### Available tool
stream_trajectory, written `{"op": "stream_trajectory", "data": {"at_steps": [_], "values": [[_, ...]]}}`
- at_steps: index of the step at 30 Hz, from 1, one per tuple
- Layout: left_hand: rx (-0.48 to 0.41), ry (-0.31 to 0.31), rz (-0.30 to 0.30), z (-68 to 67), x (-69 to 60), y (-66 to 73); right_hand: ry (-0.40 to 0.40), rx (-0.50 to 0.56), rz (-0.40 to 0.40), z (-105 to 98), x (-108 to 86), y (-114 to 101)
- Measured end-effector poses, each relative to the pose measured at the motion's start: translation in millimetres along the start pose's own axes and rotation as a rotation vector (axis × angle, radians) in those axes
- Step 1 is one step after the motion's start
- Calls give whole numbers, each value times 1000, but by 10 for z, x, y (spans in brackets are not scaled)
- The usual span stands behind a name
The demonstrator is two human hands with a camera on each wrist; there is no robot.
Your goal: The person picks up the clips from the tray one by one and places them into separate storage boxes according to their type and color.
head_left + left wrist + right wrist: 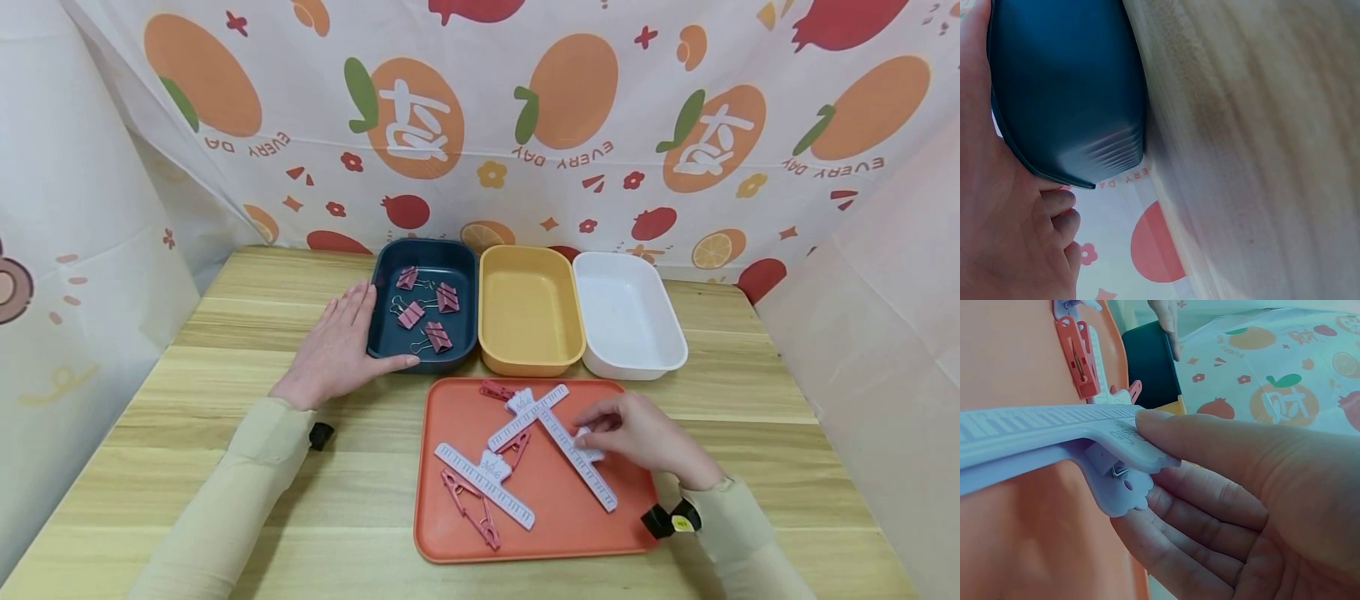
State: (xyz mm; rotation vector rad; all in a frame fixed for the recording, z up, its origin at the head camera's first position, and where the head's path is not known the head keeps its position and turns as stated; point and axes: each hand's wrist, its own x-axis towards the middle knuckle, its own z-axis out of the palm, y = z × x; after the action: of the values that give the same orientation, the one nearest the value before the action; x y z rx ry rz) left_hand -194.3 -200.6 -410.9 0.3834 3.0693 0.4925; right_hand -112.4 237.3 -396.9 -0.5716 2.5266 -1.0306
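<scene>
My left hand (335,343) rests against the left side of a dark blue bin (477,312), fingers straight along it and thumb on the front rim. Several dark pink binder clips (411,314) lie in that bin. With thumb and forefinger, my right hand (641,433) pinches the handle of a long pale lavender ruler clip (1041,428) over the orange-red tray (570,533). Two more ruler clips lie on the tray, one (487,483) near the front left, another (551,398) towards the back. Pink clothespins (480,521) lie beside and partly under them.
A yellow bin (531,308) and a white bin (628,312) stand right of the blue one, holding nothing visible. The bins line up behind the tray on a wooden table (352,500). A fruit-print curtain (495,108) hangs behind.
</scene>
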Motion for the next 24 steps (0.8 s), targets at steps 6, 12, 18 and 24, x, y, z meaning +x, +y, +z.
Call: {"op": "stream_trajectory", "data": {"at_steps": [6, 12, 18, 24], "values": [[2, -1, 0, -1, 3, 1, 25, -25, -7, -24, 16, -28], [-2, 2, 4, 4, -2, -6, 40, -18, -20, -21, 42, -56], [-4, -1, 1, 6, -5, -10, 67, 5, -42, -22, 65, -94], [-6, -1, -1, 4, -1, -5, 119, 15, -65, -24, 91, -154]]}}
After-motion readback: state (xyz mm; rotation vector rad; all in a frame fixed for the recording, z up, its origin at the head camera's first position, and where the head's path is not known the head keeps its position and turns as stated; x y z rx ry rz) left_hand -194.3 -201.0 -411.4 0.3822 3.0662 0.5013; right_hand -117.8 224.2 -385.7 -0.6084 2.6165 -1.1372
